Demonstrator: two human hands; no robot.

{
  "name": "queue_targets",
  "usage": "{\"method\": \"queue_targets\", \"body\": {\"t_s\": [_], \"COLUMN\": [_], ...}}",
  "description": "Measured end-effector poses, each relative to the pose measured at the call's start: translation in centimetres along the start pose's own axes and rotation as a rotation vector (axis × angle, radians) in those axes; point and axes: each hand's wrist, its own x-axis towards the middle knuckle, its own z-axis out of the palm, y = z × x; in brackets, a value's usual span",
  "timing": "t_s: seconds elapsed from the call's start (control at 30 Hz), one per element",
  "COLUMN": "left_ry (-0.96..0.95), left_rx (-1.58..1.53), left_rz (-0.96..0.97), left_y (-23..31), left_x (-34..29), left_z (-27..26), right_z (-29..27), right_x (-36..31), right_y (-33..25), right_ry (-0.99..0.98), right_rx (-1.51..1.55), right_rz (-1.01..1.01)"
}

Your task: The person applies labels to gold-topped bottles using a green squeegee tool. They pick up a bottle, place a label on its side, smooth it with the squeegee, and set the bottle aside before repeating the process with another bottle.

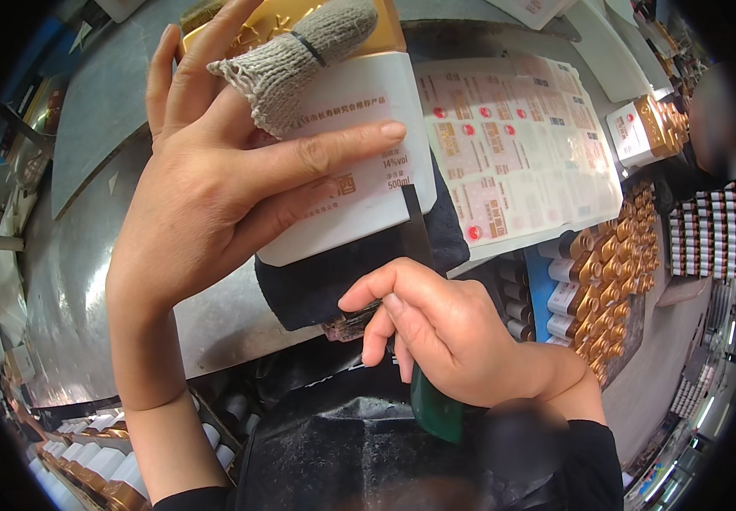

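Observation:
A white, flat-sided bottle (359, 213) with a gold, embossed upper part (270, 25) lies on a folded dark cloth (300, 289). My left hand (206, 170) rests over its printed face, fingers spread, one of them wearing a grey knitted finger sleeve (300, 60) with a dark band. The tip of the finger beside it presses near the bottle's right side. Curled below the bottle, my right hand (444, 324) grips a tool with a green handle (436, 409). A narrow dark blade (416, 223), apparently the same tool's, reaches up to the bottle's lower right edge.
Right of the bottle lies a sheet of printed labels (521, 153). Another white and gold bottle (644, 132) stands beyond it. Many gold-topped bottles (598, 289) fill the lower right, with more bottles (100, 464) at lower left. The metal table (87, 281) has a front edge near me.

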Motion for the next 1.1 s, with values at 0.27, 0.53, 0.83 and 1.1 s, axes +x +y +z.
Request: {"method": "queue_targets", "body": {"t_s": [0.27,0.53,0.83,1.1], "left_ry": [0.019,0.017,0.029,0.582], "left_rx": [-0.001,-0.008,-0.133,-0.867], "left_rz": [-0.008,-0.030,-0.063,-0.584], "left_y": [0.0,0.2,-0.5,1.0], "left_x": [-0.1,-0.1,-0.8,-4.2], "left_z": [0.3,0.2,-0.4,1.2], "right_z": [-0.2,-0.5,-1.1,-6.3], "right_x": [-0.2,-0.1,-0.5,3.0], "right_y": [-0.2,-0.8,-1.3,-3.2], "right_ry": [-0.022,-0.038,-0.131,0.327], "right_rx": [0.061,0.072,0.035,-0.106], "right_rz": [0.055,0.111,0.096,-0.195]}}
